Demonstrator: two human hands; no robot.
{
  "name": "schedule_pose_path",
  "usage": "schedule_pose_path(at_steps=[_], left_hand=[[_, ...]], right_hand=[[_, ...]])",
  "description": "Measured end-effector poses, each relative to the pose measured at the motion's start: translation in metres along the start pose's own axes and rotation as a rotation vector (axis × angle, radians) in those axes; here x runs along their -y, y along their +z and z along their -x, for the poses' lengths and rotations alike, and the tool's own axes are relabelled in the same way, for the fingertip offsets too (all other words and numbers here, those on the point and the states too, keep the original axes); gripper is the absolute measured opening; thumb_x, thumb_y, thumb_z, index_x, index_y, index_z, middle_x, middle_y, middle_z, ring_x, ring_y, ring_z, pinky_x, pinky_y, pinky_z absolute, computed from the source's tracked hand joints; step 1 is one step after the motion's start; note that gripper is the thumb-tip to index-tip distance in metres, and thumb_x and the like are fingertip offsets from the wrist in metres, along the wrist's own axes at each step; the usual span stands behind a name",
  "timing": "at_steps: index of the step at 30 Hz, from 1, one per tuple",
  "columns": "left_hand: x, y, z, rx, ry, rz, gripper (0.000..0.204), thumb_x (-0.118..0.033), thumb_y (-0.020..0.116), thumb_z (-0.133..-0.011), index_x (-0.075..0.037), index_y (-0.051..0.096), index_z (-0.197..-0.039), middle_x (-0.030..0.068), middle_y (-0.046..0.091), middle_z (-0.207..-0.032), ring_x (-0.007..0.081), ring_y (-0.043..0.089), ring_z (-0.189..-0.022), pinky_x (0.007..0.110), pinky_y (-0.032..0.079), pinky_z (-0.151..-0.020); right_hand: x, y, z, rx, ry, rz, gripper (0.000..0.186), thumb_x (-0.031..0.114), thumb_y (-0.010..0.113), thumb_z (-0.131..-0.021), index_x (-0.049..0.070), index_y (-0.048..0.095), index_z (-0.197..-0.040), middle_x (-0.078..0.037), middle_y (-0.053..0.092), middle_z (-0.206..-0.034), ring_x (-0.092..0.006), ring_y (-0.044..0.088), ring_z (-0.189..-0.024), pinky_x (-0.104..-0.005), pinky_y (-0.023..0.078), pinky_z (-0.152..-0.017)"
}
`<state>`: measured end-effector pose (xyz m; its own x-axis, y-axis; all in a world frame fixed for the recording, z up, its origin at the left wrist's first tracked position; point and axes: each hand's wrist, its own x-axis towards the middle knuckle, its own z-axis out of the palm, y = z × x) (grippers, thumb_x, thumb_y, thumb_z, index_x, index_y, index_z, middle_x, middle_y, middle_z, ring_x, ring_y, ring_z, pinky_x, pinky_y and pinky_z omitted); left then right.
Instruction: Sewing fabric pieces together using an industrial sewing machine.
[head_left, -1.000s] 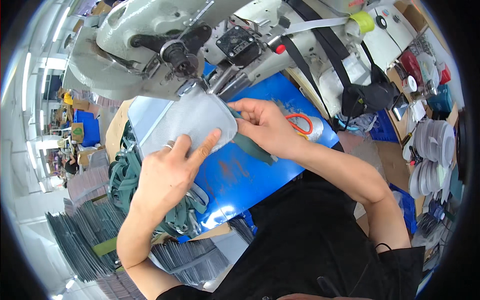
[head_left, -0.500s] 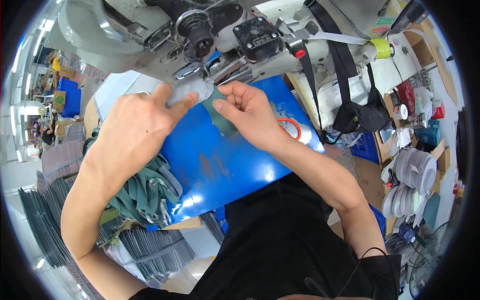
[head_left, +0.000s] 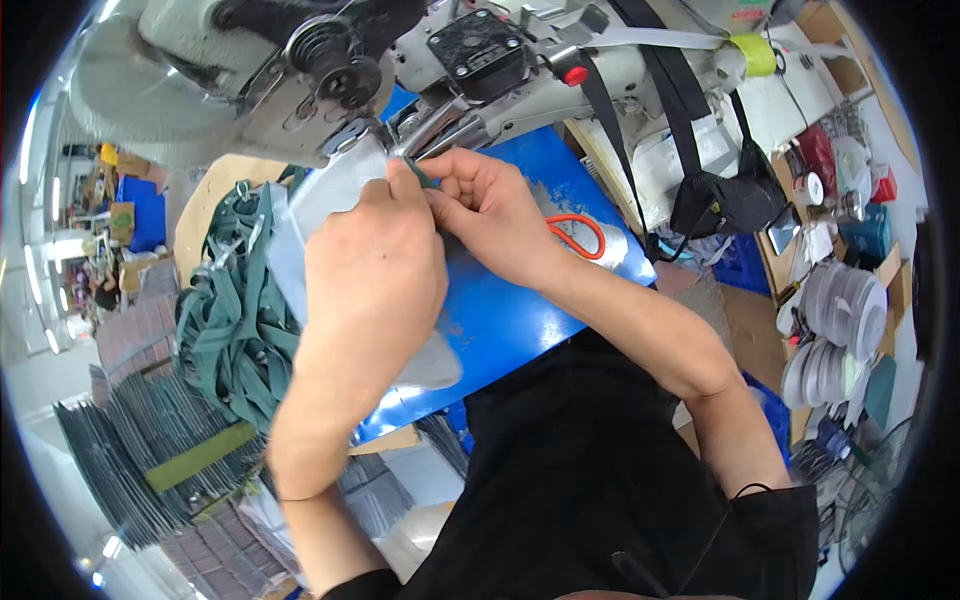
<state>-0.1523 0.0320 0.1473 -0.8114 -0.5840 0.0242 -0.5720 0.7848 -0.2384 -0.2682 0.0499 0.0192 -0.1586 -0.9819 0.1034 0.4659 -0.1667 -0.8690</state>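
Observation:
A grey fabric piece (head_left: 340, 190) lies under the presser area of a sewing machine (head_left: 345, 85) and drapes toward me over a blue work surface (head_left: 500, 320). My left hand (head_left: 375, 265) is on top of it, fingers bunched at its edge close to the needle area; the fingertips are partly hidden. Right beside it, my right hand (head_left: 492, 215) pinches a dark green strap (head_left: 428, 176) between thumb and forefinger, where the strap meets the grey piece. Most of the strap is covered by my hands.
Orange-handled scissors (head_left: 580, 237) lie right of my right hand. A heap of green straps (head_left: 240, 310) sits at left, above stacked dark fabric pieces (head_left: 125, 465). Black straps and a pouch (head_left: 730, 210) hang at the right; rolls of white tape (head_left: 840, 310) stand beyond.
My left hand has moved right and turned, closing in beside my right hand. The grey piece has swung round toward me, and the green strap's loose end no longer shows. The whole view has shifted slightly.

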Motion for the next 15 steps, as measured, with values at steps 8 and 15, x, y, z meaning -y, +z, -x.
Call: schedule_pose_path(at_steps=[8, 15], left_hand=[[-0.016, 0.066, 0.036, -0.516, -0.199, 0.735, 0.062, -0.012, 0.079, -0.078, -0.001, 0.061, -0.137, 0.0190, 0.061, -0.119, 0.0321, 0.063, -0.105, 0.040, 0.056, -0.075], [-0.027, 0.091, 0.101, -0.424, -0.041, 0.270, 0.081, -0.011, 0.081, -0.069, -0.009, 0.057, -0.147, 0.0120, 0.059, -0.102, 0.0300, 0.062, -0.089, 0.038, 0.053, -0.069]], right_hand=[[0.000, -0.016, 0.011, 0.078, 0.011, 0.072, 0.028, 0.005, 0.061, -0.103, -0.001, 0.064, -0.131, 0.003, 0.070, -0.088, 0.0020, 0.057, -0.075, -0.0178, 0.045, -0.065], [0.007, -0.018, 0.043, 0.091, 0.085, -0.017, 0.039, 0.006, 0.063, -0.103, 0.000, 0.060, -0.141, 0.007, 0.064, -0.083, 0.0037, 0.051, -0.072, -0.0175, 0.040, -0.062]])
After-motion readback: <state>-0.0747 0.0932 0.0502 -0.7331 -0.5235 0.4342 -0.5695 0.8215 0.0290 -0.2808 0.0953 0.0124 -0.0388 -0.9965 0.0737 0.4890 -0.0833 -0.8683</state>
